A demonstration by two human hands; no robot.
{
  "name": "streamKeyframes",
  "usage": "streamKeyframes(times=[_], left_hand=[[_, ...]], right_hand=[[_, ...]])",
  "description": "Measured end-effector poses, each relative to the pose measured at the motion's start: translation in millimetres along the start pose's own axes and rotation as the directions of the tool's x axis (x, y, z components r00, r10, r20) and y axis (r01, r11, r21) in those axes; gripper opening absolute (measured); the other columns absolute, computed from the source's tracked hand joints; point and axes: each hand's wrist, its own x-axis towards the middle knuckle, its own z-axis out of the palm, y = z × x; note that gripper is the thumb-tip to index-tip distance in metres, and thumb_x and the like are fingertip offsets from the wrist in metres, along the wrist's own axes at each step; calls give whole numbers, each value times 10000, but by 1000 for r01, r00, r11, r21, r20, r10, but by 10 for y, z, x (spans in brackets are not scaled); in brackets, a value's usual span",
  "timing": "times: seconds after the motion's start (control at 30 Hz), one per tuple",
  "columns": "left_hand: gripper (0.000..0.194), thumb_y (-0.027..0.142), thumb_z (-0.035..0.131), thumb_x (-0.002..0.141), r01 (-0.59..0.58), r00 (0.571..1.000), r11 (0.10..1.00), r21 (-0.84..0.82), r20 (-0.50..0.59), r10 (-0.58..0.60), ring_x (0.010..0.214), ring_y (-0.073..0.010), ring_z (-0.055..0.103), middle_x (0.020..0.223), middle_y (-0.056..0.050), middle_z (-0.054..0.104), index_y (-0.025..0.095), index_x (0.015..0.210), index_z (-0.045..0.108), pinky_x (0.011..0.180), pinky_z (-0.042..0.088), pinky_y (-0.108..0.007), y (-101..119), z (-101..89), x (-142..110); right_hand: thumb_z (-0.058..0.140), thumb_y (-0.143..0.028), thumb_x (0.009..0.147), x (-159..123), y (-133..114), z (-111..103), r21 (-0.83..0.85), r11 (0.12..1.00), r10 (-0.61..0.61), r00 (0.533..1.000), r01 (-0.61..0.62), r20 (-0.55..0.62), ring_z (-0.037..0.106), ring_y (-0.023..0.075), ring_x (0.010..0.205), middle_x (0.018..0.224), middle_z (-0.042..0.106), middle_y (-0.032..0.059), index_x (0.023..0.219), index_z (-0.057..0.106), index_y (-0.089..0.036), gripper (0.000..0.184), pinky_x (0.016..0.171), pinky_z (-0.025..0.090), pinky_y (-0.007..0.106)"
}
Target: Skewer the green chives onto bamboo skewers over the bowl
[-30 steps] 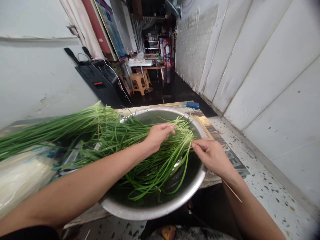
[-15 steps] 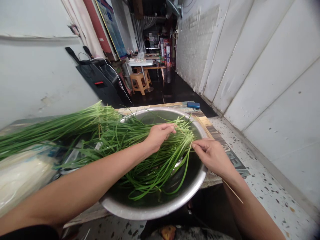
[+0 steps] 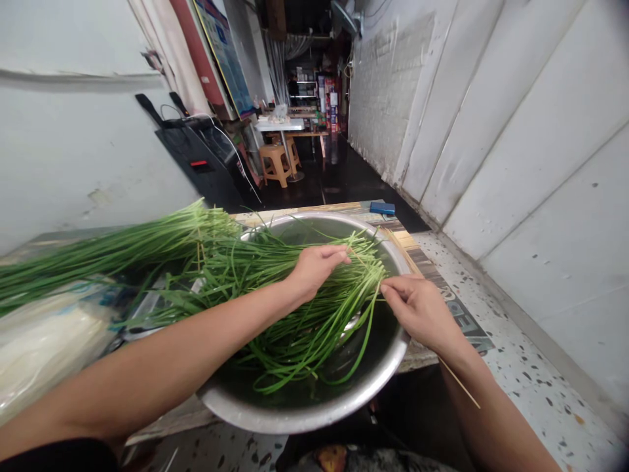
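A big metal bowl (image 3: 314, 413) sits in front of me, with long green chives (image 3: 295, 328) draped across it. My left hand (image 3: 314, 265) lies on top of the chives, its fingers curled and pressing on the stalk ends. At the bowl's right rim my right hand (image 3: 417, 308) pinches the end of a chive stalk between thumb and fingers. A thin wooden stick (image 3: 459, 385) shows beneath my right wrist. A larger bunch of chives (image 3: 98, 252) stretches off to the left.
A white plastic bag (image 3: 44, 341) lies at the left. The bowl rests on a low wooden board (image 3: 422, 262) on a speckled floor (image 3: 531, 387). A blue object (image 3: 382, 208) lies beyond the bowl. White walls flank a corridor with an orange stool (image 3: 275, 164).
Both hands stay almost still on the chives. The camera has shifted slightly, so everything sits a little further right in view.
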Motion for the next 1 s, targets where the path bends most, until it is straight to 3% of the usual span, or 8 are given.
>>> streamKeyframes(times=[0.3, 0.47, 0.53, 0.6, 0.67, 0.73, 0.87, 1.0], left_hand=[[179, 256, 601, 748, -108, 992, 987, 119, 79, 99, 953, -188, 613, 979, -79, 704, 126, 763, 724, 917, 415, -315, 49, 23, -70], [239, 260, 576, 778, -305, 931, 912, 274, 285, 226, 906, -189, 645, 986, -65, 704, 155, 941, 716, 850, 474, -309, 94, 63, -177], [255, 243, 533, 812, -451, 872, 812, 371, 376, 313, 928, -180, 634, 1014, -60, 696, 173, 991, 700, 857, 469, -311, 154, 13, -174], [270, 216, 484, 841, -570, 821, 628, 530, 402, 405, 951, -184, 613, 1024, -62, 689, 185, 1016, 688, 880, 446, -341, 250, -72, -138], [293, 197, 439, 861, -579, 795, 423, 697, 368, 482, 938, -199, 594, 1006, -82, 682, 177, 1031, 678, 878, 427, -376, 353, -165, -76], [292, 192, 431, 862, -558, 789, 291, 777, 388, 477, 898, -201, 588, 954, -91, 681, 166, 1002, 686, 861, 420, -373, 418, -232, 3], [222, 231, 509, 820, -564, 818, 202, 801, 507, 273, 852, -201, 594, 849, -73, 686, 180, 870, 720, 821, 422, -323, 350, -236, 186], [226, 288, 552, 792, -477, 876, 213, 853, 442, 192, 854, -220, 598, 864, -89, 684, 174, 879, 726, 776, 426, -310, 141, -146, 344]], right_hand=[[415, -230, 861, -27, -10, 19, 21, 1000, 11, 1000, -11, -25, 497, 125, 578, 542, 534, -4, 600, 550, -173, 299, 602, 332, 254], [418, -232, 854, -32, -1, 47, 19, 1000, 26, 996, -24, -85, 517, 133, 601, 581, 569, 6, 637, 588, -174, 281, 609, 345, 251], [415, -233, 852, -36, 7, 56, 13, 1000, 22, 995, -21, -100, 521, 134, 599, 589, 576, 9, 652, 601, -174, 279, 605, 348, 248], [414, -237, 852, -37, 14, 66, -10, 1000, 17, 995, -19, -100, 522, 136, 596, 586, 577, 10, 658, 605, -173, 280, 602, 347, 247], [414, -250, 854, -35, 18, 77, -48, 999, 18, 995, -23, -96, 526, 144, 601, 577, 575, 12, 661, 606, -173, 284, 597, 344, 247], [416, -263, 854, -31, 19, 88, -76, 997, 24, 995, -32, -101, 533, 152, 614, 573, 575, 14, 675, 614, -174, 282, 598, 344, 246], [412, -277, 854, -25, 20, 98, -70, 997, 33, 992, -42, -121, 538, 154, 617, 581, 580, 14, 708, 625, -173, 278, 612, 351, 244], [403, -287, 859, -23, 31, 96, -72, 997, 27, 994, -35, -108, 528, 160, 623, 562, 558, 13, 694, 609, -173, 288, 608, 346, 244]])
